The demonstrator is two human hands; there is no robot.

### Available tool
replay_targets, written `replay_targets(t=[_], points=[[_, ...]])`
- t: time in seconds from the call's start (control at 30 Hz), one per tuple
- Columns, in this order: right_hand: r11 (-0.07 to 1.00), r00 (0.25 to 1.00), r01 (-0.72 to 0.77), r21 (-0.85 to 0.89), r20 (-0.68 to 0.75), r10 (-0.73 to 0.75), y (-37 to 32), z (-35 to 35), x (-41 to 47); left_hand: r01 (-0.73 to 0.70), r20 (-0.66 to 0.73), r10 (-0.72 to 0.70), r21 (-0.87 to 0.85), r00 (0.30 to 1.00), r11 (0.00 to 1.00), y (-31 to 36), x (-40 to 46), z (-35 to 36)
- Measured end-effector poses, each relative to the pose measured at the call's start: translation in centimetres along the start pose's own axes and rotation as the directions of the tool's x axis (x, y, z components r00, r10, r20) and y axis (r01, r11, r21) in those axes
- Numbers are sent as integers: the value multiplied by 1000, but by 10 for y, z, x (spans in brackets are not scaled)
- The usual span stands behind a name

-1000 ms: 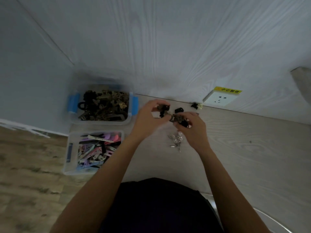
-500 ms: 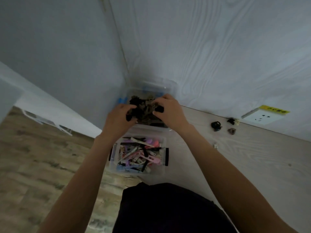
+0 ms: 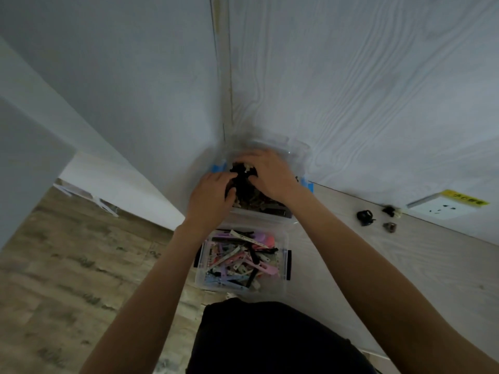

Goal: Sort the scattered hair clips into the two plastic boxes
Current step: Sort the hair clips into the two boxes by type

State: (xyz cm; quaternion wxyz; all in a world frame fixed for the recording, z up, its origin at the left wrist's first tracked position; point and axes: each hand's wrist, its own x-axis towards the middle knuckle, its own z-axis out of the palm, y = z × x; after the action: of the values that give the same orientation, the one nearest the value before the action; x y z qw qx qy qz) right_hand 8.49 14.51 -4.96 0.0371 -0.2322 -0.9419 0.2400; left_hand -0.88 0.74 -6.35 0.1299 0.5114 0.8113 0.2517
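Both hands over the far box [image 3: 272,215], the clear one with blue latches in the corner by the wall. Left hand [image 3: 209,197] curled, fingers bent around dark clips [image 3: 240,182] at the heap's near-left edge; right hand [image 3: 270,171] laid palm-down across the heap, fingers spread and curved over it. Whether anything is pinched or just pressed down: cannot tell, since the fingertips are buried in the pile. Likely step: dropping or settling a handful of dark clips into that box.

Just nearer, touching or almost touching it, the second box [image 3: 283,265] with black latches, filled with flat pastel clips [image 3: 237,259] in pink, lilac, white and blue.

Off to the right on the pale table [image 3: 405,279], well apart from the boxes, three small dark clips left: a black one [image 3: 364,217], a brownish one [image 3: 389,227], another black one [image 3: 388,210] beside the wall socket [image 3: 442,210].

Next, probably: release, withdraw both hands, reach right for those strays, then bring them back to the dark-clip box.
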Motion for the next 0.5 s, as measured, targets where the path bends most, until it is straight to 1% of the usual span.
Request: replay_targets(t=[0.07, 0.1, 0.13, 0.17, 0.23, 0.3, 0.33, 0.4, 0.43, 0.5], points=[[998, 1000, -29, -59, 3, 29, 5, 2, -9, -7, -28, 7, 4, 1000, 1000, 2, 0, 1], [997, 1000, -17, -77, 11, 18, 7, 2, -16, -19, -58, 19, 2, 998, 1000, 5, 1, 2], [997, 1000, 4, -74, 6, -4, 10, 1, -27, -47, -90, 47, -5, 995, 999, 10, 1, 3], [999, 999, 25, -44, -32, -26, 12, -2, -39, -88, -126, 85, -18, 988, 996, 17, 1, 3], [999, 978, 2, 48, -209, 8, 17, -13, -73, -220, -205, 204, -59, 957, 974, 37, 1, 6], [991, 912, -63, 121, -396, 106, 25, -25, -116, -382, -248, 346, -112, 905, 918, 62, -1, 16], [984, 878, -108, 144, -451, 162, 32, -29, -137, -445, -241, 405, -139, 882, 885, 75, -1, 23], [958, 813, -227, 177, -507, 286, 56, -34, -178, -523, -162, 498, -211, 852, 826, 106, -1, 42], [939, 784, -282, 196, -517, 343, 71, -33, -194, -525, -84, 522, -239, 849, 817, 120, -1, 53], [885, 720, -408, 223, -518, 462, 106, -30, -222, -482, 126, 526, -267, 841, 834, 148, 0, 80]])
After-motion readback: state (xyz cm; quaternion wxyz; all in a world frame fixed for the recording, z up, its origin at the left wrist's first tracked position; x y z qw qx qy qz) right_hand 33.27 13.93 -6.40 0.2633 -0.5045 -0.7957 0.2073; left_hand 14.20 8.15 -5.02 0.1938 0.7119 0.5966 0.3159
